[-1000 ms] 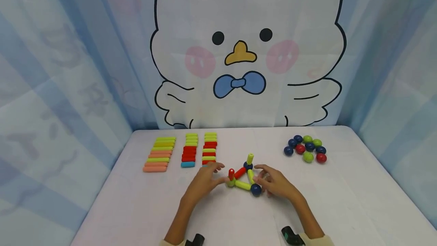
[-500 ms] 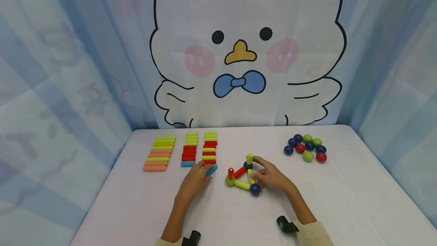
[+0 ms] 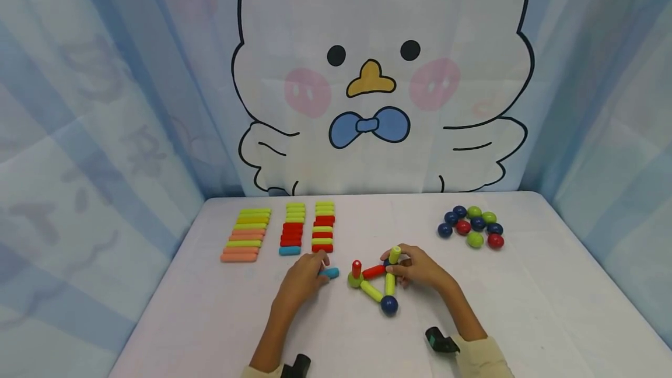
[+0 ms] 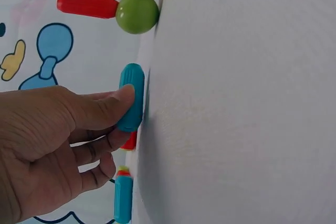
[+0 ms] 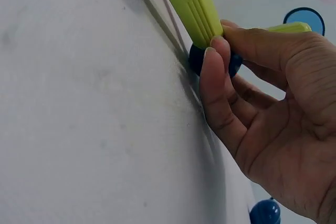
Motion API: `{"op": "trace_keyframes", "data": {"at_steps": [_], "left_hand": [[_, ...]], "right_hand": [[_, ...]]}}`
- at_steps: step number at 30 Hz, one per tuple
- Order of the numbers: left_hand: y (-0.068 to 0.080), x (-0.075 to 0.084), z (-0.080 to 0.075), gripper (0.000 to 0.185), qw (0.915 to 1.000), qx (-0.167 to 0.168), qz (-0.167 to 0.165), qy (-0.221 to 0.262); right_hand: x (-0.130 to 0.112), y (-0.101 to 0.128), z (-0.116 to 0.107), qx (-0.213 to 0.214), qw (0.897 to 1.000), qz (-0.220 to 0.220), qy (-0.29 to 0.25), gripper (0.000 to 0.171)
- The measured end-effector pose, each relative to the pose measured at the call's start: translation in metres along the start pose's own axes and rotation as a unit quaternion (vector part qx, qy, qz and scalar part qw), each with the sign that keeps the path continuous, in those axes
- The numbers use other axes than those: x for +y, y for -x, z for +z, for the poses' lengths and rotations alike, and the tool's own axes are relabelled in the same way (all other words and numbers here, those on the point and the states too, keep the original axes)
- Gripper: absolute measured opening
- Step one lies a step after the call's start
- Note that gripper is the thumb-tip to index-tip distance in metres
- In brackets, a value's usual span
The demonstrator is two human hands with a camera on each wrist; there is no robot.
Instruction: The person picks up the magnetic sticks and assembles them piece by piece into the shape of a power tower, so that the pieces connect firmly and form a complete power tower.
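Stick rows (image 3: 278,231) sorted far left of table (image 3: 525,308). Left hand (image 3: 301,280) fingers pinch teal stick (image 3: 329,273), flat on table beside triangle frame (image 3: 375,284). Right hand (image 3: 420,269) fingers pinch blue ball joint (image 5: 231,64), likely steadying frame. Spare balls (image 3: 471,227) far right.

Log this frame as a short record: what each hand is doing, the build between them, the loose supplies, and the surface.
left hand: pinches a blue stick lying on the table
right hand: grips the far corner of the build, fingers round its dark blue ball
build: flat triangle of sticks and balls, with upright sticks at two corners
stick rows: three, far left
loose balls: cluster, far right
table: white
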State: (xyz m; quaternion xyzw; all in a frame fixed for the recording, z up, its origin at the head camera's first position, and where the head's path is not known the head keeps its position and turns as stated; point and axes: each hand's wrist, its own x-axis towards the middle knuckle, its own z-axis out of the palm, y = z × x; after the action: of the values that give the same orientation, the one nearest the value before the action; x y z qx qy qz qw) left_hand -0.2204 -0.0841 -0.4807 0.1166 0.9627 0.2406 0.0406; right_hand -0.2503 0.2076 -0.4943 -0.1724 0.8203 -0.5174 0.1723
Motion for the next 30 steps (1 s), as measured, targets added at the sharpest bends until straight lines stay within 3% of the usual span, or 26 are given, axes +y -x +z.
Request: {"op": "trace_keyframes", "data": {"at_steps": [6, 10, 14, 17, 21, 30], "left_hand": [[0.0, -0.001, -0.004, 0.031, 0.9977, -0.007, 0.034, 0.058], [-0.003, 0.005, -0.004, 0.028, 0.9861, -0.031, 0.066, 0.149], [-0.004, 0.014, 0.002, 0.029, 0.9694, -0.044, 0.076, 0.229], [-0.004, 0.022, 0.008, 0.029, 0.9629, -0.038, 0.078, 0.256], [-0.003, 0.031, 0.015, 0.029, 0.9618, -0.033, 0.078, 0.26], [-0.001, 0.042, 0.026, 0.029, 0.9694, -0.038, 0.133, 0.203]], "right_hand": [[0.003, 0.002, -0.002, 0.079, 0.995, 0.056, -0.007, 0.029], [0.006, 0.005, 0.001, 0.12, 0.989, 0.08, -0.035, 0.032], [0.006, 0.012, 0.006, 0.103, 0.99, 0.08, -0.052, 0.038], [0.004, 0.017, 0.008, 0.08, 0.993, 0.072, -0.049, 0.041], [0.003, 0.019, 0.009, 0.069, 0.994, 0.064, -0.055, 0.042], [0.004, 0.019, 0.009, 0.072, 0.994, 0.07, -0.048, 0.044]]}}
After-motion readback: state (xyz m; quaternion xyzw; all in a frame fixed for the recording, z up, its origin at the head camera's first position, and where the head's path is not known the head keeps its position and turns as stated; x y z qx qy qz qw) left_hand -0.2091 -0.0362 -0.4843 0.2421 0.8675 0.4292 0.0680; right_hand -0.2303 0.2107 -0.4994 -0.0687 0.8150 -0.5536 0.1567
